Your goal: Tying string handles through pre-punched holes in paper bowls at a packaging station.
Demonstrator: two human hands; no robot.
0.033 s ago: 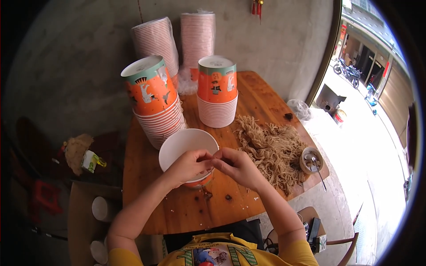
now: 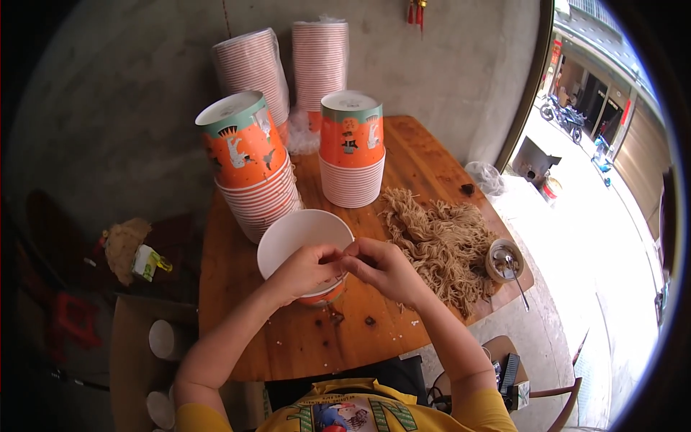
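A white-lined paper bucket [image 2: 301, 232] with an orange outside stands upright on the wooden table right in front of me. My left hand [image 2: 309, 271] reaches over its near rim, fingers closed in a pinch. Against it, fingertip to fingertip, my right hand [image 2: 383, 268] pinches too, at the bucket's right rim. Whatever is between the fingers is too small and hidden to make out. A loose heap of tan string [image 2: 443, 252] lies to the right of my right hand.
Behind the bucket stand two upside-down stacks of orange buckets, the left stack [image 2: 241, 155] leaning and the right stack [image 2: 352, 144] straight. Plastic-wrapped bucket stacks [image 2: 320, 65] rise by the wall. A small bowl [image 2: 495, 272] with metal utensils sits at the table's right edge [image 2: 531, 277].
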